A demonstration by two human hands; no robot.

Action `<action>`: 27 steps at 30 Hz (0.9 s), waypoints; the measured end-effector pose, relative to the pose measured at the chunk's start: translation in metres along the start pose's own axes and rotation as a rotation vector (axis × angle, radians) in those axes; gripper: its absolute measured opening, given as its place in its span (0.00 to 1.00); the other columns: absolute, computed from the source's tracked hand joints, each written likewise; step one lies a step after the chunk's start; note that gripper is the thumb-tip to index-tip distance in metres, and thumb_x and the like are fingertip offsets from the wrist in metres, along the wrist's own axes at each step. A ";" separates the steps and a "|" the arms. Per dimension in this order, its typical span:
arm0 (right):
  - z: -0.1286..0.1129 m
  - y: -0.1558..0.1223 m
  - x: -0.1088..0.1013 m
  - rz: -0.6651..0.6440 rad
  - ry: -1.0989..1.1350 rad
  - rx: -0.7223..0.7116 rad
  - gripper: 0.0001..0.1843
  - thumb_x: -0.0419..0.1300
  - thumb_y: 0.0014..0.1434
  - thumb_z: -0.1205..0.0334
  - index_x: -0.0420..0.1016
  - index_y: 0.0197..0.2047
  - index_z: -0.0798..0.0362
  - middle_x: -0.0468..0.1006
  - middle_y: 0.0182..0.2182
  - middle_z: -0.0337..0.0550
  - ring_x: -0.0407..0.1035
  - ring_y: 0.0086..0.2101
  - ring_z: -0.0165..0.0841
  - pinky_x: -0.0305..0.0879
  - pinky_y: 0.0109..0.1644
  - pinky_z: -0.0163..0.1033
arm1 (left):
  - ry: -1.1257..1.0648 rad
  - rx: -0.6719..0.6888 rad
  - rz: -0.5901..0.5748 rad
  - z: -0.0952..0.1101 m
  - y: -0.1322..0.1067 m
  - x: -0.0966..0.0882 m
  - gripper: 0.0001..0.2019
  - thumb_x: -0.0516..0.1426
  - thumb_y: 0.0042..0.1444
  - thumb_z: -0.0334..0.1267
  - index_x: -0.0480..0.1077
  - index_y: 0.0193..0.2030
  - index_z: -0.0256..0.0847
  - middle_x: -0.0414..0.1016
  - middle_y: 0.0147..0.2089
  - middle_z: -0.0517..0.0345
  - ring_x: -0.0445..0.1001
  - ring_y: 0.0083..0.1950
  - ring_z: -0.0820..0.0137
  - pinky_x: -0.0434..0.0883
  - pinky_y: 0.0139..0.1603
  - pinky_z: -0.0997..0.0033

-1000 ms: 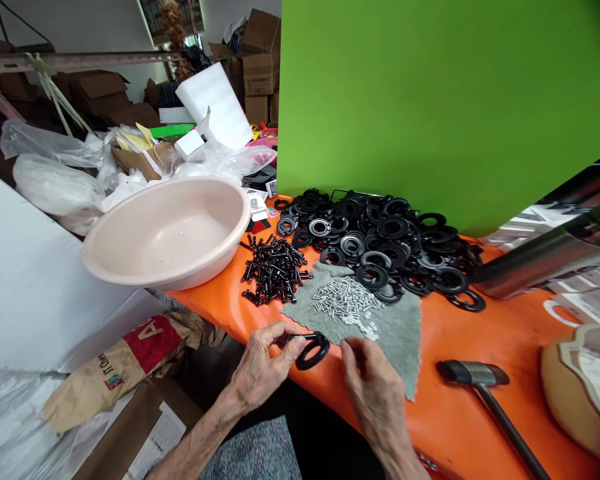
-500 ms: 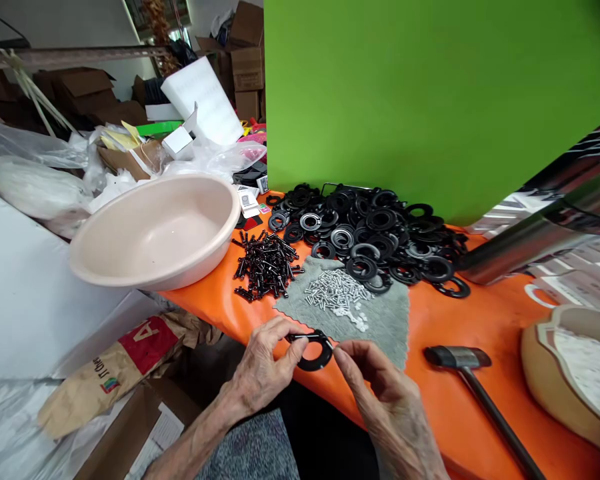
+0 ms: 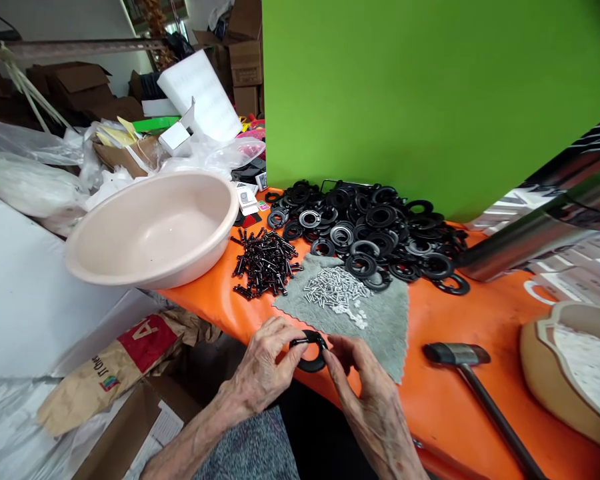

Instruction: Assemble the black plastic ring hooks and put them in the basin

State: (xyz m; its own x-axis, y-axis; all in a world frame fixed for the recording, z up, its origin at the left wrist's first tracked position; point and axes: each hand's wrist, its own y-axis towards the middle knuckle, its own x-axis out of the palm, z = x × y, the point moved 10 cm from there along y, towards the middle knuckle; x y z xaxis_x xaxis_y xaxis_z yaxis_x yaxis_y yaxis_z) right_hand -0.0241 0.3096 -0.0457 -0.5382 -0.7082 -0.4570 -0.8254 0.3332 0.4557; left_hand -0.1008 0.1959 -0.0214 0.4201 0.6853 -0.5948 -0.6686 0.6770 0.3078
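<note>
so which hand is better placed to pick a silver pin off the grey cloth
Right, probably. The left hand grips the black ring, while the right hand only touches its rim with fingertips and lies beside the grey cloth, nearer the silver pins.

The orange worktop [image 3: 460,320] carries one round pale-pink plastic basin [image 3: 155,233] at its left edge, one grey fabric cloth [image 3: 380,327] near its front edge, one hammer with a metal head and dark handle [image 3: 455,355], and one tan round container [image 3: 545,373] at the right edge. Three heaps lie there, each too many to count: black plastic rings [image 3: 375,230] along the back edge, short black pins [image 3: 265,263] beside the basin, and small silver screws [image 3: 335,297] on the cloth. Two hands, the left hand [image 3: 265,367] and the right hand [image 3: 365,387], hold one separate black ring [image 3: 311,352] at the front edge.
</note>
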 end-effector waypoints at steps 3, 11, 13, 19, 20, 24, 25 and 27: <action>0.009 0.001 0.009 -0.105 0.126 -0.011 0.19 0.54 0.66 0.62 0.66 0.60 0.49 0.75 0.41 0.44 0.73 0.38 0.30 0.72 0.42 0.36 | -0.078 -0.031 -0.033 -0.006 -0.001 0.001 0.07 0.55 0.63 0.31 0.75 0.41 0.36 0.75 0.37 0.53 0.73 0.41 0.67 0.70 0.45 0.70; 0.036 -0.003 0.017 -0.093 0.424 0.346 0.09 0.63 0.54 0.53 0.75 0.34 0.50 0.67 0.23 0.33 0.61 0.23 0.27 0.58 0.29 0.35 | -0.203 -0.168 -0.270 -0.009 -0.001 0.011 0.09 0.54 0.60 0.32 0.71 0.46 0.39 0.73 0.43 0.54 0.73 0.45 0.67 0.69 0.51 0.66; 0.041 -0.007 0.023 -0.093 0.448 0.426 0.12 0.62 0.55 0.50 0.73 0.32 0.51 0.66 0.21 0.33 0.59 0.22 0.27 0.57 0.27 0.34 | -0.207 -0.083 -0.354 0.004 0.001 0.019 0.17 0.57 0.55 0.30 0.67 0.52 0.41 0.70 0.50 0.53 0.70 0.52 0.65 0.68 0.56 0.64; 0.054 -0.007 0.042 -0.122 0.486 0.615 0.24 0.59 0.54 0.37 0.68 0.28 0.52 0.62 0.19 0.33 0.56 0.21 0.27 0.54 0.25 0.34 | 0.046 0.036 -0.356 0.003 0.010 0.045 0.06 0.54 0.61 0.28 0.65 0.44 0.39 0.71 0.43 0.53 0.66 0.46 0.64 0.67 0.51 0.61; 0.056 -0.007 0.042 -0.125 0.471 0.641 0.25 0.57 0.55 0.36 0.68 0.28 0.52 0.61 0.18 0.32 0.54 0.20 0.26 0.53 0.23 0.34 | 0.052 0.021 -0.360 -0.002 0.011 0.049 0.04 0.54 0.62 0.28 0.65 0.42 0.39 0.71 0.42 0.54 0.66 0.45 0.65 0.68 0.50 0.63; 0.074 -0.013 0.000 -0.021 0.252 0.651 0.29 0.57 0.54 0.34 0.73 0.38 0.54 0.71 0.26 0.41 0.63 0.25 0.33 0.62 0.31 0.40 | 0.031 -0.024 -0.343 -0.018 0.016 0.054 0.03 0.56 0.63 0.30 0.65 0.42 0.40 0.70 0.42 0.55 0.67 0.46 0.66 0.68 0.50 0.66; 0.081 -0.018 -0.023 0.038 0.142 0.628 0.31 0.58 0.52 0.34 0.73 0.41 0.54 0.74 0.32 0.47 0.66 0.31 0.37 0.64 0.36 0.43 | 0.032 -0.034 -0.333 -0.021 0.017 0.054 0.03 0.56 0.63 0.31 0.66 0.42 0.40 0.71 0.42 0.56 0.67 0.46 0.66 0.67 0.51 0.66; 0.079 -0.029 -0.085 0.225 -0.407 0.430 0.33 0.49 0.57 0.32 0.72 0.43 0.56 0.73 0.36 0.55 0.68 0.36 0.45 0.65 0.39 0.49 | 0.040 -0.044 -0.319 -0.025 0.019 0.054 0.03 0.56 0.63 0.30 0.67 0.43 0.40 0.72 0.42 0.56 0.67 0.46 0.67 0.67 0.52 0.66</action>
State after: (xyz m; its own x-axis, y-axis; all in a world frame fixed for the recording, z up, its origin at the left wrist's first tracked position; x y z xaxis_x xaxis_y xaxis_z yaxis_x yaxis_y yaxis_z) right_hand 0.0325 0.4092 -0.0803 -0.6583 -0.3265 -0.6783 -0.6340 0.7263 0.2656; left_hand -0.1064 0.2396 -0.0666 0.5885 0.4289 -0.6853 -0.5333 0.8430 0.0697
